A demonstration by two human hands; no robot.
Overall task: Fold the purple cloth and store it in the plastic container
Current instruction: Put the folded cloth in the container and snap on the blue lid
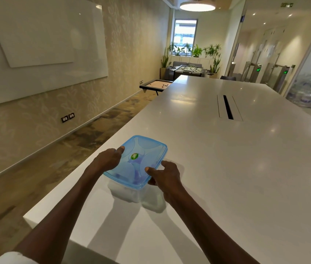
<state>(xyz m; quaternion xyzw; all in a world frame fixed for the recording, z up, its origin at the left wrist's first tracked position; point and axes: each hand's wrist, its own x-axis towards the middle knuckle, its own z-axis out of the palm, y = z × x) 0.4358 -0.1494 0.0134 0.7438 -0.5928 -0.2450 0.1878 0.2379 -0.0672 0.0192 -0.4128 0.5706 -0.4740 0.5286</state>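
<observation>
A clear plastic container point(126, 193) stands near the left edge of a long white table point(227, 168). Its translucent blue lid point(141, 149), with a green sticker in the middle, lies on top of it. Purple shapes of the cloth point(138, 175) show faintly through the lid. My left hand point(109, 159) grips the lid's left edge, thumb on top. On the lid's near right corner sits my right hand point(165, 175), thumb over the rim and fingers below it.
The table's left edge point(86, 164) runs close beside the container, with carpeted floor below. A cable slot point(228, 107) is set into the tabletop farther back. A low game table point(155, 85) and a foosball table point(189, 70) stand at the room's far end.
</observation>
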